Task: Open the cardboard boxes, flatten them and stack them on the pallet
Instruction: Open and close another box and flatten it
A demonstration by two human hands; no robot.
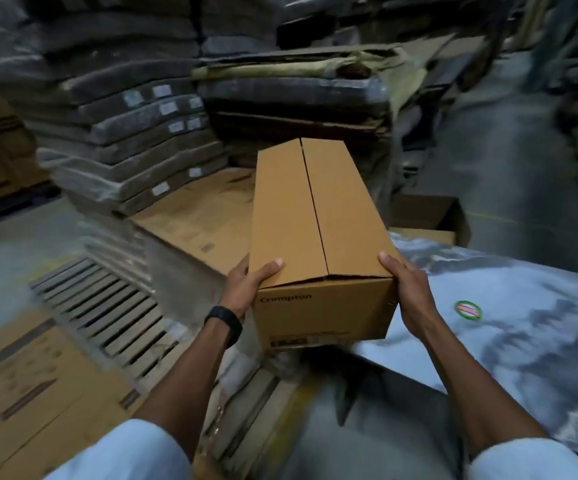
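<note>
Both hands gripped closed cardboard box [318, 233] (flaps shut): left hand [249, 289] thumb over top edge, right hand [407, 289] fingers curled round corner; pallet [107, 313] below-left.

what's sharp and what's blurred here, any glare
Head view: the box, left hand and right hand are fairly sharp; head view: the floor at upper right smears with blur; head view: dim light, a pale sheen on the shiny surface at right.
</note>
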